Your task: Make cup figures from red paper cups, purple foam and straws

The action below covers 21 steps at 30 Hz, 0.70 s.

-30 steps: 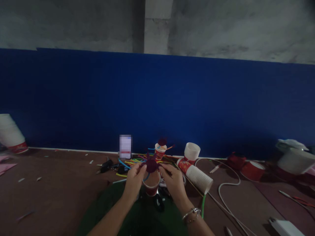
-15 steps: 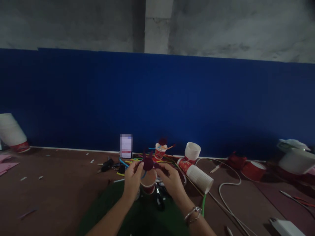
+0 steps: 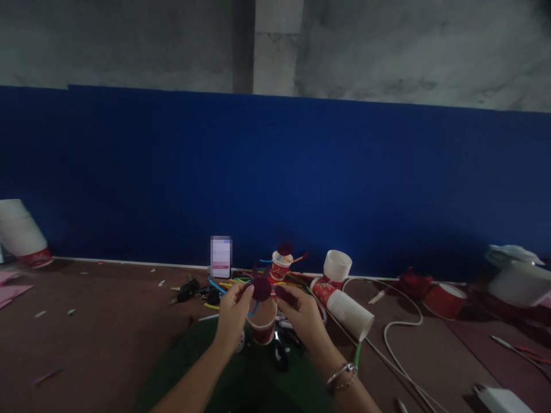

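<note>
- Two grips close on one small purple ball [image 3: 261,288]: the left grip [image 3: 232,312] pinches its left edge, and the right grip [image 3: 301,315] pinches its right edge with the fingertips.
- The purple ball is held just above the mouth of a red-and-white paper cup [image 3: 262,328], which stands between both hands.
- Under the forearms lies a green mat [image 3: 241,378] on the brown surface [image 3: 107,327].
- Beyond the cup are coloured sticks [image 3: 232,282] and a second cup [image 3: 280,267].
- To the right lie stacked cups [image 3: 346,310] and a white cable [image 3: 400,327].
</note>
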{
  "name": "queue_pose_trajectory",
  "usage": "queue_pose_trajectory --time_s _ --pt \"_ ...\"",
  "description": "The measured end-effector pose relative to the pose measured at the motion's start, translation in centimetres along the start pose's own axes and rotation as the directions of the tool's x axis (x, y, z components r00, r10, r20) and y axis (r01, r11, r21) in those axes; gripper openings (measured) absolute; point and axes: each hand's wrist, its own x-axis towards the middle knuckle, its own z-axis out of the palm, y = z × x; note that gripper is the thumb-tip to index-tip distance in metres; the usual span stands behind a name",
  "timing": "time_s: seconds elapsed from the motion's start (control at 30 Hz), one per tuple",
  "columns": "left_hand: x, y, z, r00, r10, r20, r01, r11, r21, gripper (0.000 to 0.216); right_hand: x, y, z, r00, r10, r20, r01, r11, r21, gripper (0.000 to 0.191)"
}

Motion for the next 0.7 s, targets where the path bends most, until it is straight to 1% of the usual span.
queue_pose_trajectory --time_s 0.17,0.3,0.37,0.43,0.5,0.57,0.63,0.7 --pt "0.1 -0.1 0.0 0.999 0.007 -0.041 -0.007 1.0 -0.003 0.025 0.2 0.1 0.0 0.999 0.032 -0.002 -0.032 0.999 0.03 0.029" --pt "0.0 -0.2 0.0 0.999 0.012 -0.044 -0.011 1.0 0.004 0.024 0.0 -0.8 0.1 0.987 0.155 -0.036 -0.152 0.986 0.073 0.026" --pt "0.0 -0.1 0.0 0.999 0.014 -0.035 -0.014 1.0 0.006 0.024 -0.1 -1.2 0.0 0.975 0.213 -0.068 -0.211 0.977 0.037 0.023" --pt "-0.1 -0.1 0.0 1.0 0.014 -0.015 -0.014 1.0 0.003 0.025 -0.2 -1.2 0.0 0.971 0.226 -0.081 -0.228 0.973 -0.023 0.024" --pt "-0.1 0.0 0.0 1.0 0.003 0.019 -0.002 1.0 -0.007 0.025 -0.2 -1.1 -0.1 0.984 0.168 -0.066 -0.173 0.981 -0.088 0.026" --pt "-0.1 0.1 0.0 0.998 -0.013 0.058 0.014 1.0 -0.017 0.024 -0.3 -0.8 -0.3 0.998 0.061 -0.012 -0.062 0.988 -0.14 0.027" --pt "0.0 0.2 0.0 0.994 -0.021 0.105 0.024 0.999 -0.027 0.023 -0.2 -0.5 -0.4 0.998 -0.026 0.06 0.035 0.986 -0.162 0.025" --pt "0.1 0.1 0.0 0.989 -0.032 0.142 0.038 0.999 -0.039 0.023 -0.2 -0.4 -0.5 0.992 -0.067 0.104 0.084 0.982 -0.168 0.023"
